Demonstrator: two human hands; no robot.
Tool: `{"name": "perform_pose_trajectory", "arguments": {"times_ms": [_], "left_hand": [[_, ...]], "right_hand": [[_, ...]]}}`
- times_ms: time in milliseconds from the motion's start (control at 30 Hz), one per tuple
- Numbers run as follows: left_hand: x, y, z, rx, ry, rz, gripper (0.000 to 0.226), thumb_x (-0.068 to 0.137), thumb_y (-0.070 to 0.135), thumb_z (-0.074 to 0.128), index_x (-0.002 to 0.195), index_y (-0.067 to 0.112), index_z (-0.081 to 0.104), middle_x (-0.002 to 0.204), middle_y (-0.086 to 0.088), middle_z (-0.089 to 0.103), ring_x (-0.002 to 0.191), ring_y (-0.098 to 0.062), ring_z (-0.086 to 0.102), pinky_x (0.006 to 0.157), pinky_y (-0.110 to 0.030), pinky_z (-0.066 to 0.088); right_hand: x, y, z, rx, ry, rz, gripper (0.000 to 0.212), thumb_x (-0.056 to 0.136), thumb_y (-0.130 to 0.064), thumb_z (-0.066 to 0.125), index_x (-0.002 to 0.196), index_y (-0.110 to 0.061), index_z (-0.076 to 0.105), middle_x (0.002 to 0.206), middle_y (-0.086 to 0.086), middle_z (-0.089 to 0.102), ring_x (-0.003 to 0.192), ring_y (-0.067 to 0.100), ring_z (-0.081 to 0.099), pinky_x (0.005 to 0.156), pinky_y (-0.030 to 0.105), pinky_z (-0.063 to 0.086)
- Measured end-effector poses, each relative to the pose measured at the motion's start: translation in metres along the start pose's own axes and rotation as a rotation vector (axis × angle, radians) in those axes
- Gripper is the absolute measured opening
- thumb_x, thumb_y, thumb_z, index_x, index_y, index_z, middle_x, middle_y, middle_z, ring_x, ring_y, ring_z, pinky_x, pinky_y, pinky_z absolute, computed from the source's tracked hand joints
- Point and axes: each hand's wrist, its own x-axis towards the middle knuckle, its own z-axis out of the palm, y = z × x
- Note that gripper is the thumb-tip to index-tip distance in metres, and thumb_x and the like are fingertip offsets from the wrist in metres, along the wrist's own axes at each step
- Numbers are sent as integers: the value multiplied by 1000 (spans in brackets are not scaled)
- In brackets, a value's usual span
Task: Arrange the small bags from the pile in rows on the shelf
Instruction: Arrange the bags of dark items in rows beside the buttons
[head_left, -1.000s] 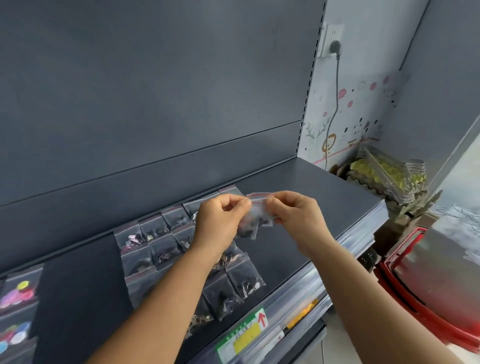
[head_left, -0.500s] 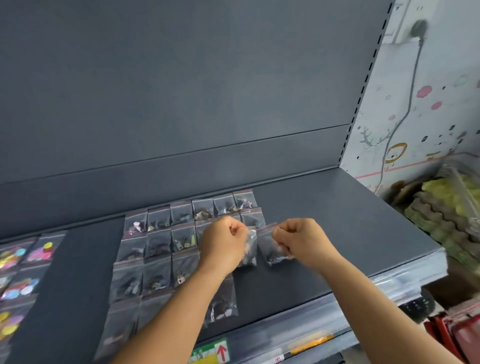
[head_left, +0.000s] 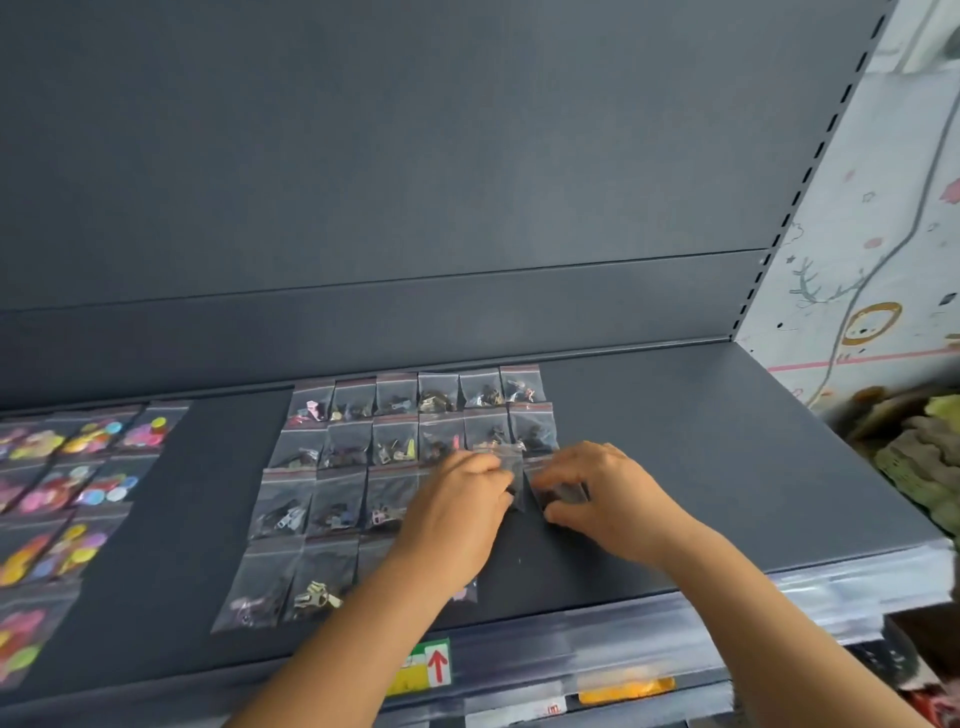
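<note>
Clear plastic is what both of your hands are busy with now. Your left hand (head_left: 457, 512) lies low over the dark grey shelf (head_left: 701, 467), fingers bent, and it pinches one small bag (head_left: 511, 470) at its edge; this bag stands just between the two hands. Your right hand (head_left: 605, 493) is close beside it, fingers curled down on a second small bag (head_left: 563, 493), which it holds against the shelf surface. Both bags are at the right end of the third row of the arranged bags (head_left: 395, 441), directly in front of the second row's last bags. The arranged bags lie flat in rows, edges touching, and your left forearm covers part of the two front rows. Further left, well apart, another group of bags with colourful round pieces (head_left: 78, 467) lies on the same shelf. At the shelf's front edge you can see a label with a red arrow (head_left: 437, 665).
</note>
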Motion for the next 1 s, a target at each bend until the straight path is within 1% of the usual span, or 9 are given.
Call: {"name": "perform_pose_trajectory", "arguments": {"times_ms": [100,200,233,333,400,533,833,933,1000], "left_hand": [[-6,-2,7,34,7,17,21,92,22,56,105,13,71,111,0,66,108,-22,56,86,-35,50],[-9,-6,13,76,64,30,6,78,18,73,81,13,74,83,0,70,81,-24,65,60,-35,57],[-10,-6,13,77,71,28,7,78,18,73,81,12,74,83,0,70,80,-24,64,61,-35,56],[-9,-2,9,32,62,1,20,90,20,59,102,8,71,106,-4,68,102,-25,58,83,-38,52],[-8,-1,7,34,50,-7,27,95,22,52,112,9,67,116,-3,64,111,-23,53,91,-37,48],[-8,-1,8,13,14,-15,27,96,23,51,114,10,66,117,-2,63,112,-22,52,91,-37,47],[-7,3,5,44,-45,-53,30,96,24,49,119,11,62,122,-1,60,116,-22,49,94,-35,43],[-9,6,-1,74,-47,-78,34,96,27,49,126,13,57,128,-1,56,121,-21,46,99,-32,39],[-13,6,-8,98,-11,-107,41,97,29,48,136,15,49,135,0,52,126,-20,43,104,-31,34]], "right_hand": [[-2,0,5,12,42,16,23,80,-20,69,103,-16,72,109,1,64,107,17,52,92,21,31],[-1,-1,10,8,88,35,19,82,-23,68,99,-15,72,105,2,63,102,19,51,85,19,32],[-1,-2,11,-1,92,33,18,82,-24,67,96,-14,71,102,3,63,101,18,51,82,19,31],[0,-2,15,3,104,68,17,83,-27,66,96,-17,71,106,-1,61,100,17,48,81,20,32],[0,-1,17,4,97,87,18,83,-29,66,99,-24,71,111,-4,59,103,19,48,85,24,38],[2,-4,18,16,56,84,19,82,-29,67,100,-28,71,112,-5,59,104,21,50,87,27,42],[4,-7,15,-2,27,84,18,81,-30,66,98,-27,71,110,-4,58,103,22,50,86,27,42],[4,-8,14,-23,13,99,27,82,-33,65,109,-27,67,114,-7,55,109,19,46,84,25,41],[5,-13,13,-30,20,68,38,83,-35,64,120,-27,61,121,-7,53,116,19,46,88,27,41]]}}
